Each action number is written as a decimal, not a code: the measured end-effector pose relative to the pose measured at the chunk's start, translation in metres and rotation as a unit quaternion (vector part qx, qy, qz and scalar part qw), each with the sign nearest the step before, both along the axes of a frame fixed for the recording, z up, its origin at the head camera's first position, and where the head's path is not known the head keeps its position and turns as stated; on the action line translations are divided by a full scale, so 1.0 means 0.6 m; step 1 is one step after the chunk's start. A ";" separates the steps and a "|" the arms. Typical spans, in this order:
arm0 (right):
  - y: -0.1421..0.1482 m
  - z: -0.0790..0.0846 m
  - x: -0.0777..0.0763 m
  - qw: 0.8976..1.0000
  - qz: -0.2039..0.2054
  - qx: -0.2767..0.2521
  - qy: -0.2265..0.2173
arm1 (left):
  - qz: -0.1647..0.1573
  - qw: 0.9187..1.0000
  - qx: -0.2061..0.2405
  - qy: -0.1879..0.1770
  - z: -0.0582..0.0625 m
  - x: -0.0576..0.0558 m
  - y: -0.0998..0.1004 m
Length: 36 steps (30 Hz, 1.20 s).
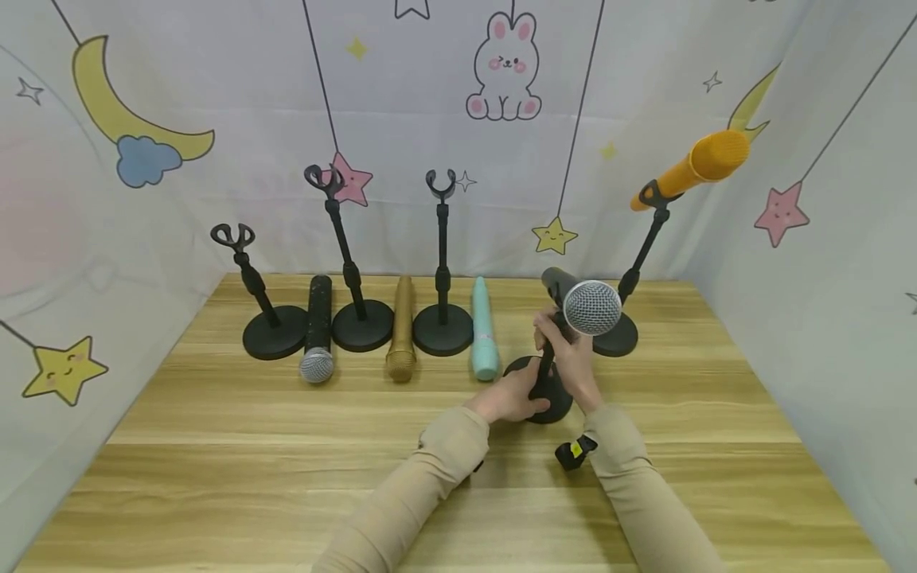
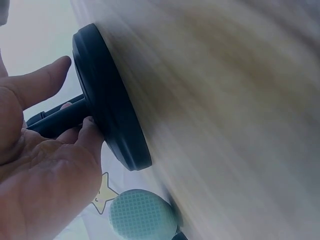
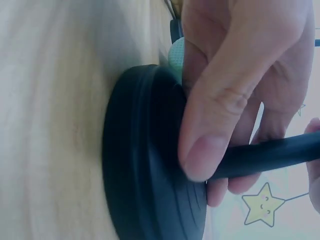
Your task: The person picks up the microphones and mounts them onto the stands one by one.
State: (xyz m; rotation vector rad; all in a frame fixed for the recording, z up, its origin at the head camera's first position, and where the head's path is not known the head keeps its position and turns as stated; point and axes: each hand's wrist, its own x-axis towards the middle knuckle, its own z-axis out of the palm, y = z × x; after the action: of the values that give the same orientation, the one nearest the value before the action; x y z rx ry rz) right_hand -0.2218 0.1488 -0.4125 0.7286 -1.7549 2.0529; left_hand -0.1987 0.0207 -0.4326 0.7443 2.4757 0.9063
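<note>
a silver-headed mic (image 1: 583, 302) is clipped atop a black stand (image 1: 555, 395), right of ctr on the wood-grain table (image 1: 286, 454); its long axis is slanted, mesh end aimed twd the camera & a bit right, tail twd back left. the pole's foot is held by the left hand (image 1: 510, 394), partly closed, fingers curled behind it; higher up, just under the mic, the pole is gripped by the right hand (image 1: 571, 362), fingers wrapped. white cloth (image 1: 423, 95), printed w/ a bunny, stars & moons, is hung behind.
</note>
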 end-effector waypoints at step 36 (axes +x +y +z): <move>-0.001 -0.001 0.007 0.996 -0.042 -0.069 0.038 | 0.018 1.000 0.007 -0.002 0.002 0.001 0.003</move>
State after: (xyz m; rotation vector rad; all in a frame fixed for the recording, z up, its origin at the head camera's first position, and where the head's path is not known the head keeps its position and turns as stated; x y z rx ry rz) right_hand -0.2176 0.1482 -0.4130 0.6717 -1.5591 2.0391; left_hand -0.1981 0.0224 -0.4316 0.7048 2.4886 0.9390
